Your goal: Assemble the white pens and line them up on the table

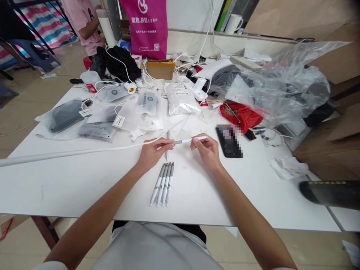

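A white pen with a grey grip [184, 141] is held level above the table between both hands. My left hand [153, 153] pinches its grey end, and my right hand [206, 150] has its thumb and fingers closed around the white end. Beneath my left hand lies another pen [168, 154], partly covered by the fingers. Closer to my body, several matching pens [162, 185] lie side by side on the white table [112, 191], their grey ends pointing away from me.
A black phone [229, 141] lies right of my right hand. Plastic-wrapped packages [97, 129], a white cable [84, 150], a red bag [243, 115] and clear plastic wrap [292, 86] crowd the far side. A dark rounded object [329, 193] juts in at right. A person in pink [84, 28] is at the back left.
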`<state>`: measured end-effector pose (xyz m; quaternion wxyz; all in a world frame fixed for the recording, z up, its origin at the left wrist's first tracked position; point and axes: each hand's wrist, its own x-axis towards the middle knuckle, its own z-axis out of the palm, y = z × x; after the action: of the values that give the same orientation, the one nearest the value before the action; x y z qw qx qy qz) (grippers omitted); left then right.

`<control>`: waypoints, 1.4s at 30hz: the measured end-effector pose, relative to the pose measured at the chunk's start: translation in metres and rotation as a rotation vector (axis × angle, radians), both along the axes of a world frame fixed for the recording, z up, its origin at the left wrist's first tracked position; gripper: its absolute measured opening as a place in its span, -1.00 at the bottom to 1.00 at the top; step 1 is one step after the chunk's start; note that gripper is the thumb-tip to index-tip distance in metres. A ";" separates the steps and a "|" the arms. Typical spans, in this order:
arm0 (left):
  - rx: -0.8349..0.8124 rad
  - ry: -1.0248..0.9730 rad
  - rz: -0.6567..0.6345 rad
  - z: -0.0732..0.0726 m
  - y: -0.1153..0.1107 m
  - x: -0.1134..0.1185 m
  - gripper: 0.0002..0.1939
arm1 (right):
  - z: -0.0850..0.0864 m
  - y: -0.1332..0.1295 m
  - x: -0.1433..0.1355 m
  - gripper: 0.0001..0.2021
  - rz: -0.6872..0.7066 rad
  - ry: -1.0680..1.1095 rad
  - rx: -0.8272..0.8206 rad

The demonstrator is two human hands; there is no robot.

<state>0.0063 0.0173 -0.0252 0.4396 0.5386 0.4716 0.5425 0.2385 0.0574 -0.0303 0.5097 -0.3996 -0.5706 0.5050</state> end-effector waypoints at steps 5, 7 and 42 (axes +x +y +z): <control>0.269 0.187 0.055 -0.001 -0.009 0.006 -0.88 | -0.003 -0.001 -0.009 -0.58 0.039 0.132 -0.051; 0.367 0.237 0.056 -0.001 -0.009 0.008 -0.87 | -0.003 -0.002 -0.014 -0.61 0.034 0.204 -0.102; 0.400 0.439 0.090 0.002 -0.006 0.007 -0.87 | 0.030 0.011 0.030 -0.49 0.051 1.102 -0.374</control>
<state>0.0134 0.0114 -0.0230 0.1876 0.6975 0.4627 0.5141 0.2683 0.0683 -0.0005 0.6397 -0.1473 -0.1319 0.7428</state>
